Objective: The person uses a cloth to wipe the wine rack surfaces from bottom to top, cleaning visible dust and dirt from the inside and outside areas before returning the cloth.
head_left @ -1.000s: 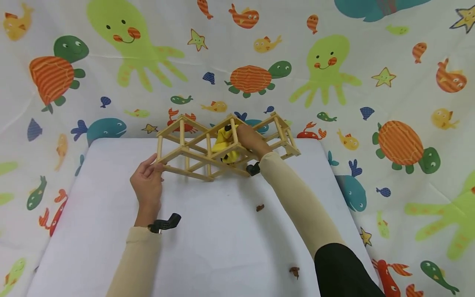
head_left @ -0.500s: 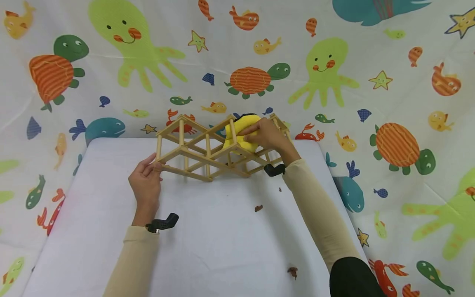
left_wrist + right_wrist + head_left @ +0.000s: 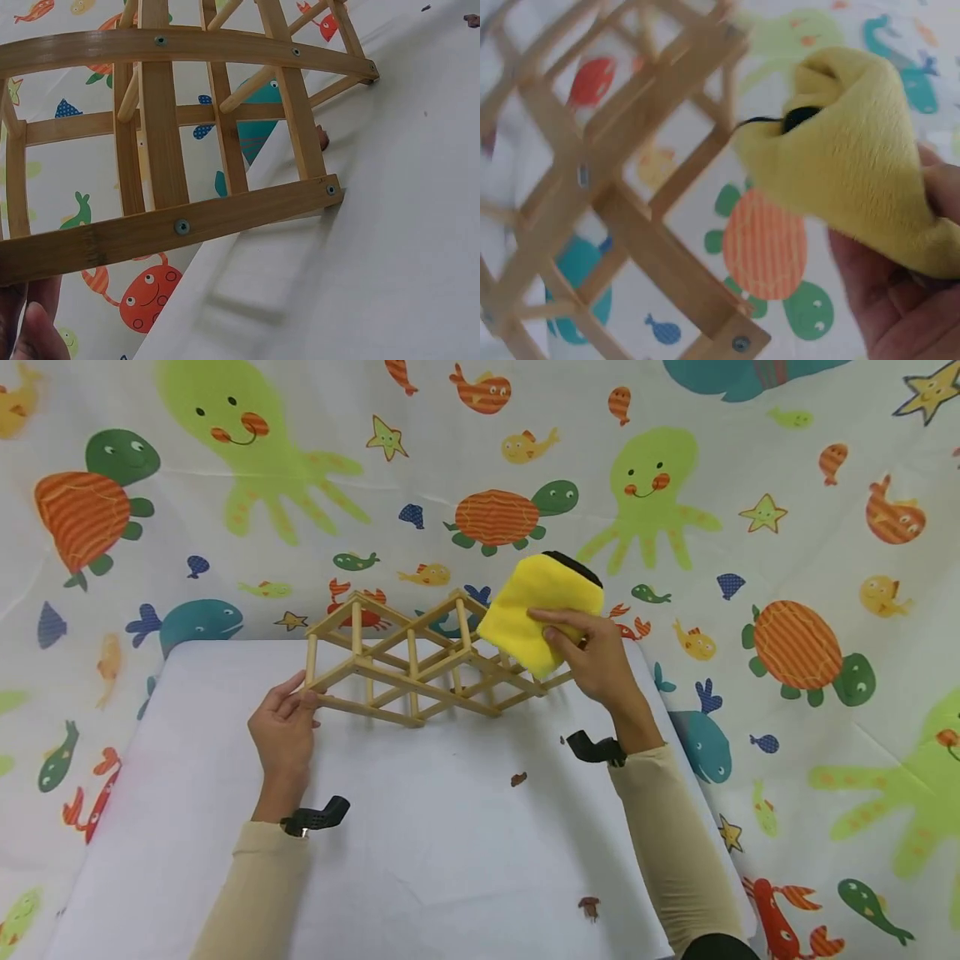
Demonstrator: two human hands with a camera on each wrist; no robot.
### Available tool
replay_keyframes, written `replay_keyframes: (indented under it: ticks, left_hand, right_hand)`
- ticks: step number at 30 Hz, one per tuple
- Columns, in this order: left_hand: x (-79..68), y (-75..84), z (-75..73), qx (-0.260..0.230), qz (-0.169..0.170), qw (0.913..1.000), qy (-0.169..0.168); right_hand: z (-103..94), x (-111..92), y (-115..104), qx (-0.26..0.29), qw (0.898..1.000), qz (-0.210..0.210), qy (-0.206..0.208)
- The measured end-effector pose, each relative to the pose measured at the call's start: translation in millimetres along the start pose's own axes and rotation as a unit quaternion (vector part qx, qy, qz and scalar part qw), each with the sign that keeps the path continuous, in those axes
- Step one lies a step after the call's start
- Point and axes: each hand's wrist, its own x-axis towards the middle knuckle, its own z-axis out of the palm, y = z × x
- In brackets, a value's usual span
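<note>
A wooden lattice rack [image 3: 390, 672], built of slats joined by dowels and metal rivets, stands at the back of the white table. My left hand [image 3: 283, 727] grips its left end; in the left wrist view only some fingers [image 3: 41, 334] show beneath a slat. Above the rack's right part, my right hand [image 3: 592, 664] pinches a yellow cloth [image 3: 536, 602] with a black edge. Close up in the right wrist view, the cloth [image 3: 847, 150] is folded and bunched against my palm, apart from the slats. The cloth hides part of the rack's right end.
Small brown crumbs lie on the white table [image 3: 420, 852], one scrap [image 3: 519, 779] near the middle and another [image 3: 589, 907] toward the front right. A curtain [image 3: 420, 460] printed with sea animals hangs right behind the rack.
My right hand has drawn the yellow cloth out from among the slats, up and to the right, and the cloth now hangs more spread. The left hand keeps its grip on the rack.
</note>
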Motion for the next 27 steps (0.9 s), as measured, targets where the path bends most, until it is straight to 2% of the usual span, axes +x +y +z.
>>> replay_keyframes:
  ticks: [6, 11, 14, 18, 20, 22, 24, 27]
  left_hand:
    - [4.0, 4.0, -2.9, -0.011, -0.012, 0.9998, -0.009]
    - [2.3, 1.5, -1.3, 0.021, -0.022, 0.9995, -0.013]
    - [1.1, 0.7, -2.6, 0.042, -0.027, 0.9987, -0.012]
    - [0.4, 1.0, -6.0, 0.064, -0.031, 0.9974, -0.009]
    - [-0.1, 1.2, -7.4, 0.062, -0.035, 0.9974, -0.006]
    - [-0.8, 1.7, -8.1, 0.064, -0.036, 0.9972, -0.008]
    - [-1.4, 1.9, -8.0, 0.067, -0.032, 0.9972, -0.014]
    - [-2.3, 4.1, -6.3, 0.067, -0.022, 0.9973, -0.020]
  right_hand:
    - [17.3, -54, -10, 0.088, 0.995, 0.017, -0.054]
    - [36.3, -95, -2, 0.154, 0.981, 0.049, -0.106]
    - [53.6, -114, 6, 0.187, 0.974, 0.065, -0.114]
    - [84.1, -135, 18, 0.240, 0.961, 0.097, -0.100]
    - [102.1, -143, 26, 0.277, 0.949, 0.117, -0.092]
    - [120.0, -150, 35, 0.323, 0.931, 0.143, -0.088]
    - [136.4, -156, 44, 0.370, 0.909, 0.173, -0.083]
    - [156.4, -163, 56, 0.437, 0.869, 0.220, -0.076]
